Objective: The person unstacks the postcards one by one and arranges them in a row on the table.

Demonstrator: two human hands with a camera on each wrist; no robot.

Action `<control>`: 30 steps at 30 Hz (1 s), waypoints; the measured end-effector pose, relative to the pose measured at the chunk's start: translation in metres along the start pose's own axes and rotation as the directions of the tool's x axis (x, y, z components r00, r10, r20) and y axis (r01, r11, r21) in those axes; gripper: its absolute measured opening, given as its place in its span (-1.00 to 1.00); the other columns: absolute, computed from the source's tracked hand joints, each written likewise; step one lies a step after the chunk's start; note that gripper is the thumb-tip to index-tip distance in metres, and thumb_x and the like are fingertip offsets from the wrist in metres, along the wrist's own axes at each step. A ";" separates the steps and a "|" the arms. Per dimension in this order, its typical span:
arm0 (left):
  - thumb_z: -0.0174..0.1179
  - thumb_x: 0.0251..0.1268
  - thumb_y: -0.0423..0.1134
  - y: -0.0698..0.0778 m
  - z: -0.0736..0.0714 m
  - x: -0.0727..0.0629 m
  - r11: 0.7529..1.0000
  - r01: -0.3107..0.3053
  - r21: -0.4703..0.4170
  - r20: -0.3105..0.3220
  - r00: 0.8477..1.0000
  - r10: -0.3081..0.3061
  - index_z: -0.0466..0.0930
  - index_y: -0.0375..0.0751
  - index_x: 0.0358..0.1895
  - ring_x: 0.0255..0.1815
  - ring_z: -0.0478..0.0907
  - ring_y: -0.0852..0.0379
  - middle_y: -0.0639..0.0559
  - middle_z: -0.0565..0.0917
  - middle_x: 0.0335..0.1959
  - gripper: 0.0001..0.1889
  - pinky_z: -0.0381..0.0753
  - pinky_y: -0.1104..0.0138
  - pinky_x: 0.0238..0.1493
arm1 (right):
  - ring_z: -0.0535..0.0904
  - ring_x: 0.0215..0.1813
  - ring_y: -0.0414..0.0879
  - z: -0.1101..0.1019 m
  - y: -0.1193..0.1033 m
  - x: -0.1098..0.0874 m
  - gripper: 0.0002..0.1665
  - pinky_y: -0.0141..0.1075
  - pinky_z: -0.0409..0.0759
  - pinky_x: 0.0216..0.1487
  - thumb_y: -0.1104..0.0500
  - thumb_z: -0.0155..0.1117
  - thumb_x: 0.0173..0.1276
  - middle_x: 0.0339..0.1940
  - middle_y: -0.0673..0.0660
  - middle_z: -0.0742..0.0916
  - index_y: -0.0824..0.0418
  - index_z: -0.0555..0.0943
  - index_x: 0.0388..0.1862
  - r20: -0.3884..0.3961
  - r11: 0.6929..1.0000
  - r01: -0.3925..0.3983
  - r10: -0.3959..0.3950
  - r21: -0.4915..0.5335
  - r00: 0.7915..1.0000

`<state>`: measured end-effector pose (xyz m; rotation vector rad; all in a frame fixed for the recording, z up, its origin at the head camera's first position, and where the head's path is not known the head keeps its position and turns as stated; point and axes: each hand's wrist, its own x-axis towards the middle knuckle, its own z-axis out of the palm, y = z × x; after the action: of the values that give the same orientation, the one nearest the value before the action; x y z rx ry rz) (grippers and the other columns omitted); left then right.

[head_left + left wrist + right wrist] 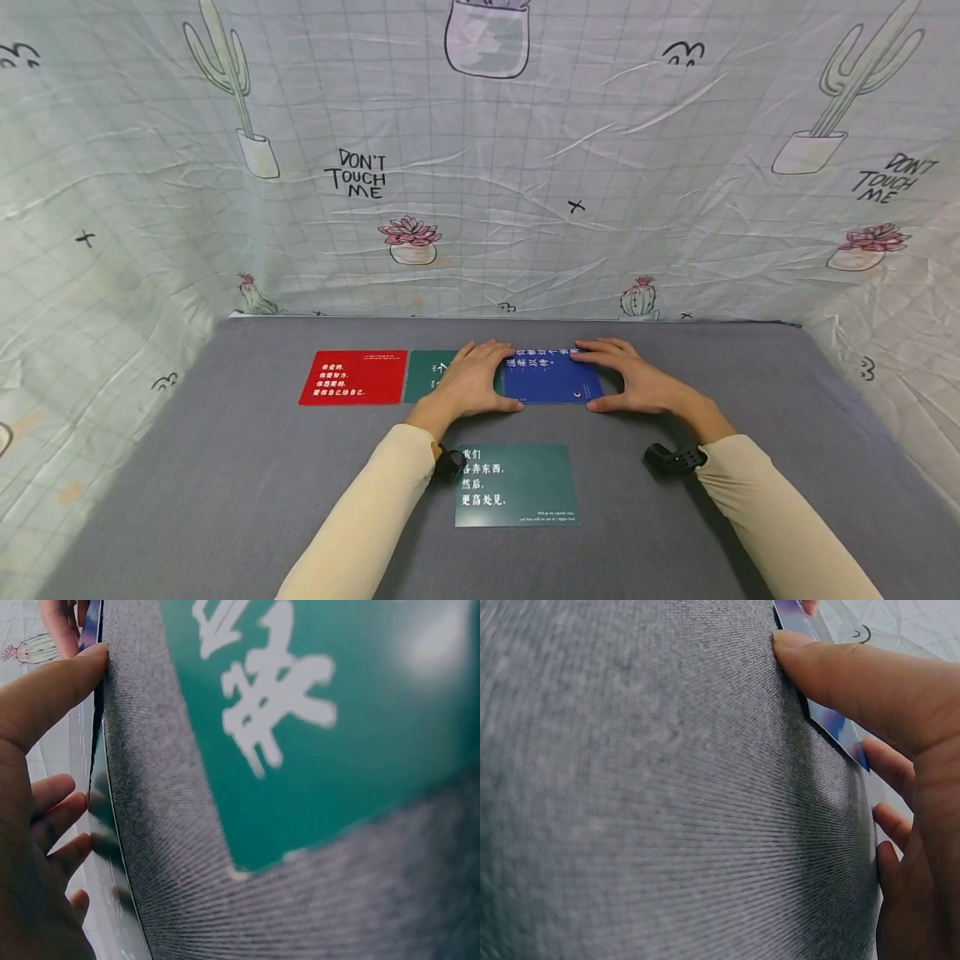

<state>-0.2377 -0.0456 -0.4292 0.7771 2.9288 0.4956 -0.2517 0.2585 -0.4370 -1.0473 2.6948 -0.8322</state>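
A blue card (552,379) with white writing lies at the right end of a row near the table's far edge. My left hand (472,379) holds it at the left end, thumb at the near edge and fingers at the far edge. At the other end my right hand (637,379) grips it the same way. In the right wrist view, the thumb (840,664) touches the blue card's (832,724) edge. Beneath my left hand a green card (422,375) is partly hidden. Left of that lies a red card (355,377).
Closer to me, another green card (517,492) with white writing lies on the grey table (225,500), just right of my left forearm. A pale cloth (480,183) printed with cacti hangs behind the table and at both sides.
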 end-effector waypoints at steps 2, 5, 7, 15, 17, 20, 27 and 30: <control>0.30 0.01 0.23 0.001 0.000 0.000 1.000 0.002 0.002 0.000 1.000 -0.002 0.26 -0.10 0.41 0.48 0.06 0.05 0.01 0.28 0.42 -0.11 -0.17 0.11 0.47 | -0.11 0.49 0.24 0.000 0.000 0.000 -0.08 0.34 -0.06 0.29 -0.14 0.45 0.10 0.48 0.12 0.27 0.07 0.35 0.42 -0.001 1.000 -0.003 0.003 0.000 1.000; 0.31 0.00 0.20 0.001 -0.001 -0.001 1.000 -0.004 -0.008 -0.011 1.000 0.004 0.28 -0.11 0.40 0.47 0.08 0.03 0.00 0.30 0.41 -0.12 -0.16 0.10 0.47 | -0.11 0.49 0.24 -0.001 -0.001 0.000 -0.07 0.33 -0.06 0.30 -0.14 0.45 0.10 0.48 0.12 0.27 0.07 0.34 0.42 -0.001 1.000 -0.007 0.007 -0.003 1.000; 0.31 0.00 0.20 0.002 -0.001 -0.001 1.000 -0.005 -0.013 -0.014 1.000 0.004 0.28 -0.12 0.39 0.47 0.08 0.03 0.00 0.30 0.41 -0.13 -0.15 0.09 0.47 | -0.11 0.49 0.24 -0.001 -0.001 0.000 -0.07 0.33 -0.06 0.30 -0.15 0.45 0.10 0.48 0.13 0.27 0.07 0.34 0.42 0.000 1.000 -0.007 0.007 -0.006 1.000; 0.32 -0.01 0.18 0.002 -0.002 -0.002 1.000 -0.006 -0.020 -0.018 1.000 0.006 0.28 -0.12 0.39 0.46 0.09 0.02 -0.01 0.31 0.40 -0.13 -0.15 0.09 0.47 | -0.06 0.47 0.24 -0.003 -0.002 0.000 -0.07 0.31 -0.01 0.29 -0.13 0.45 0.11 0.49 0.15 0.25 0.10 0.34 0.42 -0.005 1.000 0.023 -0.023 -0.003 1.000; 0.32 -0.01 0.18 0.002 -0.002 -0.002 1.000 -0.011 -0.022 -0.023 1.000 0.011 0.28 -0.12 0.39 0.46 0.09 0.01 -0.01 0.31 0.40 -0.13 -0.16 0.09 0.47 | -0.05 0.47 0.23 -0.003 -0.002 0.000 -0.07 0.30 0.01 0.28 -0.13 0.45 0.10 0.49 0.17 0.24 0.10 0.34 0.42 -0.008 1.000 0.031 -0.031 -0.004 0.999; 0.33 -0.02 0.18 0.002 -0.002 -0.002 0.999 -0.020 -0.028 -0.034 0.999 0.019 0.29 -0.13 0.39 0.47 0.07 0.01 -0.02 0.28 0.41 -0.12 -0.16 0.11 0.47 | -0.05 0.47 0.22 -0.004 -0.003 0.000 -0.06 0.31 0.02 0.27 -0.15 0.44 0.11 0.49 0.18 0.22 0.08 0.32 0.43 -0.010 1.000 0.024 -0.024 -0.014 1.000; 0.35 -0.04 0.21 -0.001 -0.004 -0.007 0.995 -0.034 -0.093 -0.058 0.998 0.029 0.25 -0.10 0.41 0.49 0.01 0.02 0.01 0.23 0.44 -0.08 -0.10 0.12 0.46 | -0.02 0.47 0.21 -0.009 -0.009 -0.004 -0.04 0.31 0.03 0.28 -0.17 0.45 0.09 0.50 0.16 0.22 0.02 0.30 0.44 -0.038 1.000 0.001 -0.002 -0.017 0.999; 0.35 -0.05 0.21 -0.002 -0.006 -0.013 0.987 -0.074 -0.144 -0.084 0.995 0.063 0.24 -0.12 0.42 0.49 0.00 0.00 0.00 0.22 0.45 -0.06 -0.05 0.04 0.44 | 0.00 0.47 0.23 -0.012 -0.012 -0.007 -0.03 0.32 0.05 0.27 -0.17 0.46 0.08 0.49 0.16 0.24 0.04 0.31 0.44 -0.054 0.999 0.028 -0.030 -0.025 0.998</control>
<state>-0.2285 -0.0556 -0.4240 0.8605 2.9024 0.7548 -0.2431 0.2609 -0.4212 -1.0871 2.7473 -0.8467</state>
